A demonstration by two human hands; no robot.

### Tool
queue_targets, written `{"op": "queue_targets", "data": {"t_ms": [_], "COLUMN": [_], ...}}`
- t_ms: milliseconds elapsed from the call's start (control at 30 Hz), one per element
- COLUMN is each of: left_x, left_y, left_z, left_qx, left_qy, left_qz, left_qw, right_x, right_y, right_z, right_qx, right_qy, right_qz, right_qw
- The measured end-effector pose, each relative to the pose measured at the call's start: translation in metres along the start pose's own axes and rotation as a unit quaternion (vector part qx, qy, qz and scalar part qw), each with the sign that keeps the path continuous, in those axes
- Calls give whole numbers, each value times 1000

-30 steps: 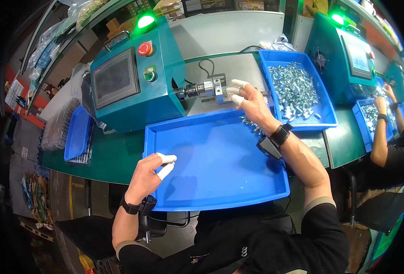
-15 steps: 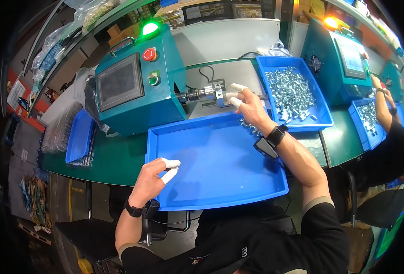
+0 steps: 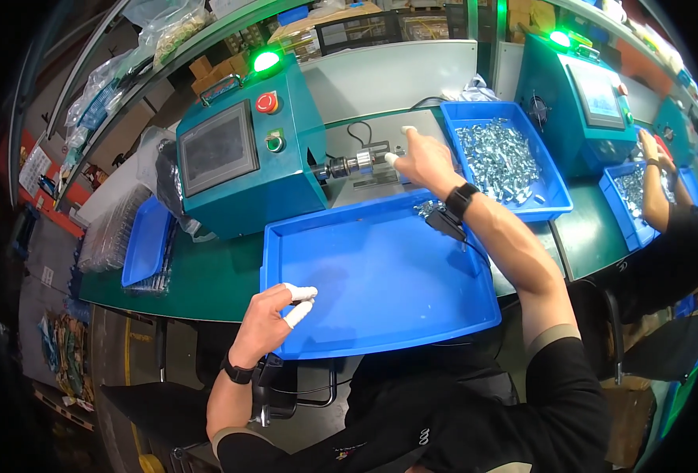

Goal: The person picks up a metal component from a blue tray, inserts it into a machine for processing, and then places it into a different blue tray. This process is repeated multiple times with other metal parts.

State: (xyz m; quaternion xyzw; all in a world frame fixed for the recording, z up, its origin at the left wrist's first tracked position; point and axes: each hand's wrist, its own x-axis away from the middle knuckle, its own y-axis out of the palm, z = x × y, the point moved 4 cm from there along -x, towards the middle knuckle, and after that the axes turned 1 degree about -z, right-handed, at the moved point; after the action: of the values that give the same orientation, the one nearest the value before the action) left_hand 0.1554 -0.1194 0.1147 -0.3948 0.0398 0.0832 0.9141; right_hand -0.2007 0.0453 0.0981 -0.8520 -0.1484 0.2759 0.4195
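My right hand (image 3: 428, 164), with white finger covers on thumb and forefinger, reaches over the metal clamping fixture (image 3: 374, 162) in front of the teal machine (image 3: 286, 185). Its thumb and forefinger are apart, the thumb tip close to the fixture; nothing shows between them. A dark spindle (image 3: 335, 168) from the machine runs up to the fixture. My left hand (image 3: 264, 322) hovers at the near left edge of the large blue tray (image 3: 365, 339), its covered thumb and forefinger pinched together. Whatever they hold, if anything, is too small to make out.
Small shiny metal parts fill a blue bin (image 3: 550, 201) on the right; a few more (image 3: 428, 208) lie in the large tray's far right corner. A smaller blue tray (image 3: 145, 240) stands left of the machine. Farther right, another person's hands (image 3: 655, 162) work near a second teal machine (image 3: 574, 126).
My right hand has shifted up and its fingers have drawn back from the fixture's centre. My left hand stays pinched. The lamp on the second machine has turned from orange to green.
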Motion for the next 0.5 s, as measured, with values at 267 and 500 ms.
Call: {"op": "queue_targets", "data": {"t_ms": [267, 500], "left_x": [-6, -44], "left_y": [11, 41], "left_z": [14, 31], "left_qx": [5, -37], "left_qy": [18, 95], "left_qz": [-34, -116], "left_qw": [999, 988], "right_x": [-5, 29], "right_y": [-23, -74], "right_z": [-3, 97], "right_qx": [52, 52], "right_qy": [-26, 36], "right_qz": [-3, 30], "right_qw": [998, 998]}}
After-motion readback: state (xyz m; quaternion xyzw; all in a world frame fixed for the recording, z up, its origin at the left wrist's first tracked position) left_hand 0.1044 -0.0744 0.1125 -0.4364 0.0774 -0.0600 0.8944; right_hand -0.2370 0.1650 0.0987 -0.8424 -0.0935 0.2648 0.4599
